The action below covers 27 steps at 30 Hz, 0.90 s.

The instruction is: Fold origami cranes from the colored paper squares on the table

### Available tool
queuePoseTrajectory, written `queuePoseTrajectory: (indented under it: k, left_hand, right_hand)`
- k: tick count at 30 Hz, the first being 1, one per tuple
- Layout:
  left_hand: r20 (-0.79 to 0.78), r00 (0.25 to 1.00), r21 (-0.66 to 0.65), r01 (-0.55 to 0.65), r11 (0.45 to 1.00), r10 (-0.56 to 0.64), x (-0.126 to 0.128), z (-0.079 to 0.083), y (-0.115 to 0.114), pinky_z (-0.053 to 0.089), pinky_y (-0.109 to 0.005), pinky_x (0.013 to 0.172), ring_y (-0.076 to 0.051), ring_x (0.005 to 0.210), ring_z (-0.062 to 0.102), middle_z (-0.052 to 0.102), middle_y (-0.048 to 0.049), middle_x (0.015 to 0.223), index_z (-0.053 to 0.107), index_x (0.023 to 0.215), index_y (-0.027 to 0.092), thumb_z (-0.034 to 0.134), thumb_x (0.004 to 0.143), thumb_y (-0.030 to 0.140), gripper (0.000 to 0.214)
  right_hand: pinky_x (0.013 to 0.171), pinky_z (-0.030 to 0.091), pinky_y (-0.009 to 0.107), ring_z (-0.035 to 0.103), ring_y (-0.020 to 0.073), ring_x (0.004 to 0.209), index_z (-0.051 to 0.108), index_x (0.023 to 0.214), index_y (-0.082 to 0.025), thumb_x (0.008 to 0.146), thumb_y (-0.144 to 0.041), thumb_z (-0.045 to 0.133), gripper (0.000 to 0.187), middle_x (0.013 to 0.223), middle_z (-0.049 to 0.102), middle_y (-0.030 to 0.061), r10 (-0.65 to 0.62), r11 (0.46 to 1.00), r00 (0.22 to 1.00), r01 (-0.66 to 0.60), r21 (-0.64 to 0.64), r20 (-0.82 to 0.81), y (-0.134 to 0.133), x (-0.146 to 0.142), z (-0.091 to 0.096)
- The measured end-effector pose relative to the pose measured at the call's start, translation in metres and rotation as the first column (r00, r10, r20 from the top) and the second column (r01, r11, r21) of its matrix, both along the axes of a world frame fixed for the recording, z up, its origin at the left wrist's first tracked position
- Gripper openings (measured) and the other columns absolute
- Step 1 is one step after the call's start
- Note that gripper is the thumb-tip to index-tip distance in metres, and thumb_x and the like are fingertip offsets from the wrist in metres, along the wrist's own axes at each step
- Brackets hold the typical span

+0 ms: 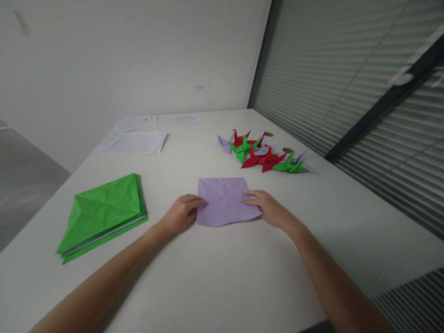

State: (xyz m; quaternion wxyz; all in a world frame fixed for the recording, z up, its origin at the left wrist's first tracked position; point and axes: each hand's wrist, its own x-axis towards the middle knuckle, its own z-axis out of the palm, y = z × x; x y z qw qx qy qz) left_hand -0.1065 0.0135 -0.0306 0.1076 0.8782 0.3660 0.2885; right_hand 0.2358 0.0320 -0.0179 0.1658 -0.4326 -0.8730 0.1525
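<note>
A square sheet of light purple origami paper [225, 201] with crease lines lies in front of me, its lower right corner slightly raised. At its left edge my left hand [183, 212] is closed, with the edge pinched between thumb and fingers. My right hand [268, 208] grips the right edge, with the fingers over the top face and the thumb mostly hidden. Beyond the sheet sits a cluster of folded paper cranes, among them a green crane [291, 165], a red crane [256, 158] and a purple crane [226, 142].
A stack of creased origami sheets [107, 203], green on top, lies left of my left arm. Printed papers [132, 142] are spread at the back left of the white table [215, 273]. A wall stands behind, and window blinds [333, 74] run along the right.
</note>
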Motion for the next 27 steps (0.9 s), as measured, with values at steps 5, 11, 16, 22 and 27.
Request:
queuePoseTrajectory:
  k: [5, 11, 16, 22, 27]
  left_hand:
    - [-0.006, 0.992, 0.036, -0.124, 0.992, 0.124, -0.004, 0.002, -0.001, 0.046, -0.046, 0.095, -0.026, 0.110, 0.055, 0.062, -0.0108, 0.120, 0.068, 0.111, 0.023, 0.057, 0.082, 0.007, 0.035]
    - [0.270, 0.948, -0.139, -0.135, 0.981, 0.168, 0.005, 0.025, -0.009, 0.046, -0.035, 0.087, -0.019, 0.092, 0.062, 0.069, -0.0070, 0.096, 0.064, 0.096, 0.018, 0.046, 0.097, 0.033, 0.023]
    - [0.537, 0.780, -0.347, -0.142, 0.927, 0.321, 0.019, 0.048, -0.023, 0.037, -0.020, 0.051, -0.010, 0.054, 0.045, 0.049, 0.0032, 0.061, 0.055, 0.076, 0.018, 0.052, 0.090, 0.054, 0.039]
    - [0.593, 0.593, -0.671, -0.011, 0.742, 0.545, 0.023, 0.054, -0.022, 0.034, -0.017, 0.041, -0.009, 0.042, 0.046, 0.050, 0.0061, 0.054, 0.056, 0.095, 0.018, 0.061, 0.081, 0.061, 0.045]
    - [0.533, 0.614, -0.696, -0.074, 0.715, 0.582, 0.019, 0.036, -0.011, 0.030, -0.015, 0.038, -0.008, 0.037, 0.044, 0.045, 0.0111, 0.047, 0.045, 0.130, 0.018, 0.067, 0.079, 0.051, 0.064]
  right_hand:
    - [0.100, 0.046, 0.047, 0.058, 0.0247, 0.114, 0.072, 0.113, -0.028, 0.072, 0.005, 0.049, 0.057, 0.120, 0.066, 0.0094, 0.070, 0.997, 0.979, -0.062, 0.051, -0.191, -0.002, -0.007, 0.009]
    - [0.103, 0.045, 0.047, 0.059, 0.0257, 0.114, 0.074, 0.104, -0.027, 0.084, -0.019, 0.060, 0.026, 0.116, 0.069, 0.0085, -0.006, 0.999, 0.879, 0.028, 0.039, -0.476, -0.008, -0.016, 0.021]
    - [0.096, 0.051, 0.048, 0.067, 0.0287, 0.100, 0.074, 0.097, -0.019, 0.078, -0.051, 0.069, 0.037, 0.101, 0.075, 0.0090, -0.272, 0.950, 0.695, 0.084, -0.301, -0.666, -0.019, -0.025, 0.024]
    - [0.076, 0.059, 0.041, 0.071, 0.0234, 0.080, 0.072, 0.089, -0.017, 0.066, -0.052, 0.079, 0.042, 0.090, 0.076, 0.0068, -0.401, 0.834, 0.585, -0.084, -0.545, -0.705, -0.026, -0.040, 0.025]
    - [0.057, 0.057, 0.035, 0.070, 0.0223, 0.063, 0.063, 0.110, -0.016, 0.065, -0.043, 0.080, 0.055, 0.076, 0.075, 0.0046, -0.513, 0.757, 0.620, 0.000, -0.653, -0.594, -0.017, -0.040, 0.011]
